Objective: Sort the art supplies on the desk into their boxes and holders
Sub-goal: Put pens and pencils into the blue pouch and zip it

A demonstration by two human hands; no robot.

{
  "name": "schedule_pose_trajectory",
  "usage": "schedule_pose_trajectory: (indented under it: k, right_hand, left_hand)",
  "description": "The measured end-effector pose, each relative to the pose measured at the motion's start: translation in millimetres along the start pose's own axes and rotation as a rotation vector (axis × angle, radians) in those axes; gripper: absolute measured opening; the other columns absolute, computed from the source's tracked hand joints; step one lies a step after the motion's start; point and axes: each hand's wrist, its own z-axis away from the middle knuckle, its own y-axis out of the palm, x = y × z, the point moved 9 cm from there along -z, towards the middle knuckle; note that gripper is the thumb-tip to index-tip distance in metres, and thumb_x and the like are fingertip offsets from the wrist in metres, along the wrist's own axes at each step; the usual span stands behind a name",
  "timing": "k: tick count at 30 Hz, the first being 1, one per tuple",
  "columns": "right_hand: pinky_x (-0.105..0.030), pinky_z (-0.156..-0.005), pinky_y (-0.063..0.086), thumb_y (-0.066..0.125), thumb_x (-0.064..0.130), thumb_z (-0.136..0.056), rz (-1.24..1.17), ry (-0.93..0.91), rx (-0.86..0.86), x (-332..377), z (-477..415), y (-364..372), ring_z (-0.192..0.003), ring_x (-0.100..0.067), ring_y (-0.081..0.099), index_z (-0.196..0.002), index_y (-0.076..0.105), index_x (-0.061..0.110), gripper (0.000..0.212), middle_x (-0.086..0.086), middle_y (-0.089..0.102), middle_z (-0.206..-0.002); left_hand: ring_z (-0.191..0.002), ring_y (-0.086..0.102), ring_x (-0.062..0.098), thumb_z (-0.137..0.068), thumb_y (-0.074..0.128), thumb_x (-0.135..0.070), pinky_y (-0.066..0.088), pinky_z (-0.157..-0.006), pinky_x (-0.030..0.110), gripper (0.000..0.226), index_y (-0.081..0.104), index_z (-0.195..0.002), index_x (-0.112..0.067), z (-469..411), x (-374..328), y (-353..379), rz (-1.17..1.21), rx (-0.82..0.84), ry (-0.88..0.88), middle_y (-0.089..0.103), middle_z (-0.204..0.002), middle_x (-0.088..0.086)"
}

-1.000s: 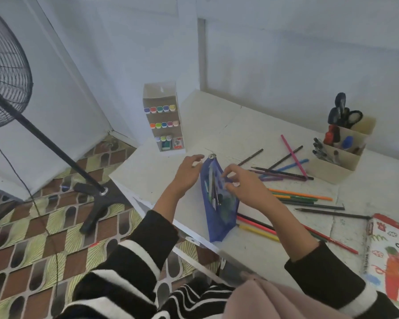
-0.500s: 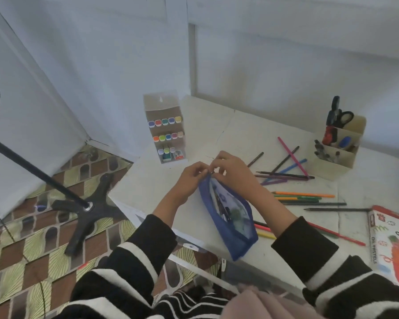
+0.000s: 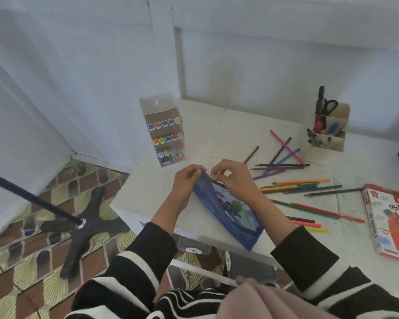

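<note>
A: White wall [image 3: 240, 65] at the back, white desk [image 3: 148, 194] in front, tiled floor [image 3: 21, 272] w/ a black fan stand [image 3: 88, 224] on the left. Any words to read?

B: Yep, on the box [image 3: 392, 217] at the right edge: "OIL PASTELS". It's red and white w/ cartoon pics. The other print is too small.

A: And the blue pouch [image 3: 219, 206]?

B: Long, dark blue, w/ a see-through side. Pens etc. inside, but blurry. It lies slanted on the desk near the front edge, top end up at the hands.

A: Left hand [image 3: 186, 183]?

B: Its fingers and thumb pinch the pouch's top end.

A: Right hand [image 3: 235, 178]?

B: Curled fingers pinch the top edge too, just beside the left hand.

A: Other stuff?

B: Colour pencils [image 3: 297, 183] lie loose on the desk, right of the pouch. A tan holder [image 3: 332, 139] at the back right has scissors [image 3: 328, 105] and pens. A clear marker box [image 3: 165, 134] stands at the back left, caps in rows.
</note>
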Motion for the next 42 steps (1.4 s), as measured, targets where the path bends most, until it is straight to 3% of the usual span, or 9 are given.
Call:
schedule_pose_trajectory:
  k: [7,17,22,27,31,34,36,39,42]
  right_hand:
    - [-0.022,-0.068,0.047,0.075,0.001,-0.073,-0.076,0.110,0.084,-16.2,43.2,-26.7,-0.079,-0.008,0.058,-0.066,0.068,0.028,0.029,0.005,0.065,-0.076]
    - [-0.020,-0.068,0.050,0.069,-0.007,-0.076,-0.122,0.174,0.033,-25.1,84.1,-59.8,-0.073,-0.005,0.058,-0.067,0.070,0.018,0.026,0.009,0.064,-0.071]
    - [-0.021,-0.069,0.052,0.063,-0.013,-0.079,-0.208,0.202,-0.078,-41.6,107.1,-90.6,-0.077,-0.013,0.062,-0.070,0.071,0.014,0.030,0.003,0.067,-0.073]
    - [-0.026,-0.070,0.050,0.063,-0.004,-0.083,-0.190,0.300,-0.184,-57.6,112.8,-91.6,-0.078,-0.010,0.062,-0.074,0.067,0.017,0.023,0.009,0.067,-0.074]
    - [-0.031,-0.074,0.055,0.068,0.008,-0.083,-0.210,0.388,-0.159,-67.6,113.8,-75.1,-0.092,-0.016,0.063,-0.099,0.062,0.024,0.023,0.005,0.068,-0.098]
    - [-0.016,-0.073,0.050,0.076,0.019,-0.078,-0.175,0.450,-0.041,-72.7,116.7,-50.7,-0.102,-0.001,0.056,-0.113,0.057,0.033,0.043,0.011,0.059,-0.115]
    - [-0.007,-0.067,0.044,0.076,0.019,-0.078,-0.115,0.446,-0.052,-71.2,116.2,-46.7,-0.091,0.006,0.056,-0.107,0.060,0.026,0.034,0.010,0.061,-0.105]
    - [-0.010,-0.063,0.043,0.069,0.018,-0.084,-0.118,0.388,-0.166,-64.4,117.3,-61.9,-0.075,0.004,0.058,-0.090,0.062,0.024,0.011,0.006,0.065,-0.088]
    - [-0.015,-0.061,0.042,0.063,0.013,-0.089,-0.236,0.389,-0.363,-69.4,124.4,-93.2,-0.069,-0.007,0.057,-0.079,0.059,0.019,0.013,0.002,0.061,-0.075]
  left_hand:
    - [-0.100,0.056,0.017,-0.096,0.050,-0.008,0.044,-0.094,0.028,0.026,0.067,-0.083,-0.023,-5.7,8.9,-13.6,-0.016,-0.061,-0.062,0.065,-0.094,-0.003]
    - [-0.086,0.056,0.005,-0.098,0.047,-0.011,0.046,-0.079,0.017,0.021,0.065,-0.088,-0.016,-4.7,8.8,-14.8,0.052,-0.110,-0.102,0.063,-0.092,-0.006]
    - [-0.087,0.056,0.006,-0.098,0.046,-0.010,0.046,-0.083,0.018,0.023,0.064,-0.086,-0.017,-3.9,8.6,-24.7,0.050,-0.094,-0.106,0.062,-0.092,-0.006]
    - [-0.082,0.056,0.002,-0.099,0.044,-0.013,0.046,-0.067,0.006,0.019,0.062,-0.097,-0.009,-1.3,9.2,-18.0,0.009,-0.095,-0.123,0.062,-0.090,-0.008]
    - [-0.085,0.055,0.007,-0.102,0.037,-0.018,0.046,-0.066,0.009,0.022,0.058,-0.101,-0.012,-4.4,12.7,-15.3,-0.051,-0.075,-0.144,0.060,-0.092,-0.006]
    - [-0.083,0.053,0.008,-0.103,0.036,-0.018,0.045,-0.064,0.010,0.021,0.056,-0.098,-0.012,-4.1,9.4,-10.2,-0.041,-0.086,-0.143,0.058,-0.090,-0.005]
    - [-0.082,0.052,0.007,-0.102,0.036,-0.016,0.045,-0.063,0.007,0.021,0.056,-0.097,-0.011,-4.0,2.2,-5.9,-0.018,-0.098,-0.120,0.056,-0.089,-0.005]
    - [-0.086,0.053,0.010,-0.102,0.036,-0.015,0.047,-0.074,0.019,0.023,0.057,-0.094,-0.015,-6.7,-12.5,8.3,-0.002,-0.067,-0.076,0.057,-0.090,-0.004]
    - [-0.091,0.054,0.012,-0.102,0.038,-0.016,0.048,-0.079,0.026,0.023,0.058,-0.091,-0.023,-12.4,-29.9,36.2,-0.022,0.021,-0.016,0.058,-0.094,-0.006]
